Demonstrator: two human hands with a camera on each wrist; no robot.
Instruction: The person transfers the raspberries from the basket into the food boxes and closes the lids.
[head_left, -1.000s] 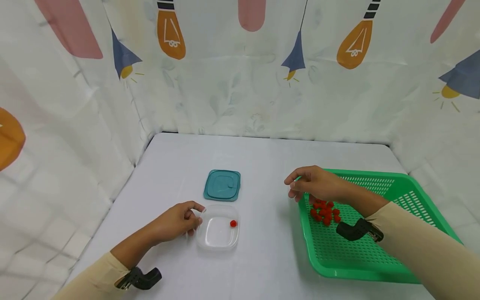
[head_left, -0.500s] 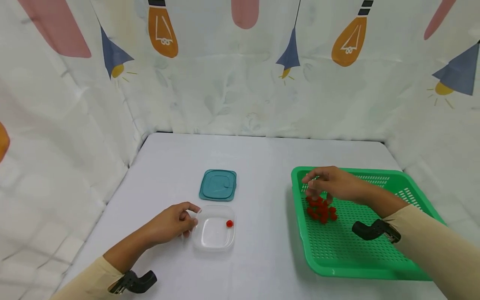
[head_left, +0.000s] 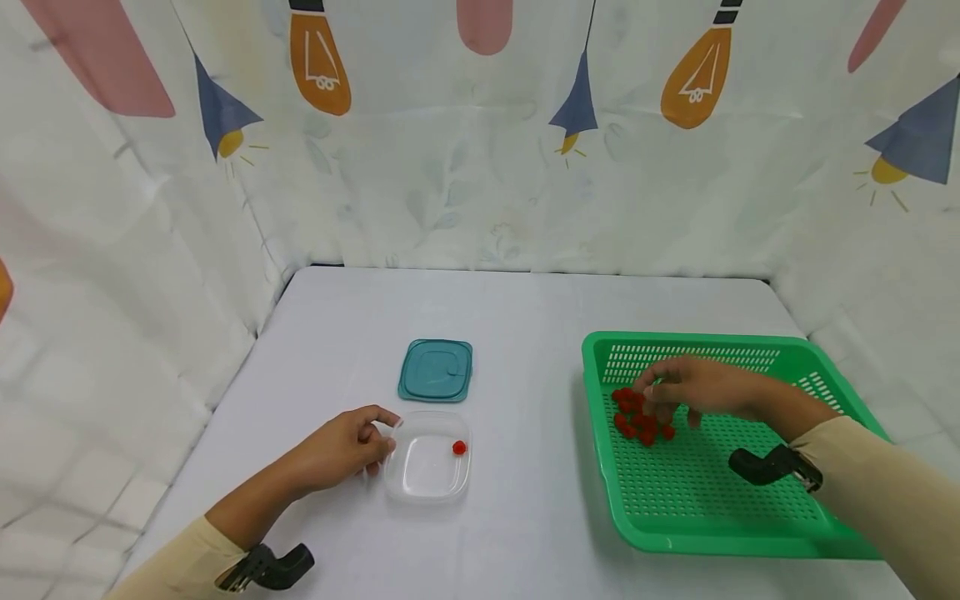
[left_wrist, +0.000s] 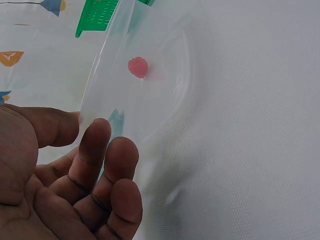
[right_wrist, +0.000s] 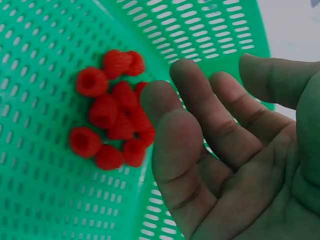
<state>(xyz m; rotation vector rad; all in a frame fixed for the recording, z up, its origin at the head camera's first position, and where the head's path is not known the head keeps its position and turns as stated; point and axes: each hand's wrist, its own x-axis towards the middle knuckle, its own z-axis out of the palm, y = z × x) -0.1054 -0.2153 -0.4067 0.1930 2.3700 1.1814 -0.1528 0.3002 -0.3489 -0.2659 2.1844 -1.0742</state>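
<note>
Relaxed right hand (head_left: 697,390) beside red raspberries (right_wrist: 103,109)

It hangs loosely bent within the green basket (head_left: 697,508). The left hand (head_left: 341,446) pinches the rim of a clear container (head_left: 427,479); inside, to that hand's right, lies a single raspberry (head_left: 459,447).

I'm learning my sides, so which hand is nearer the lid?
Left. The left hand is just front-left of the lid; the right hand is farther, to its right, over the basket.
</note>
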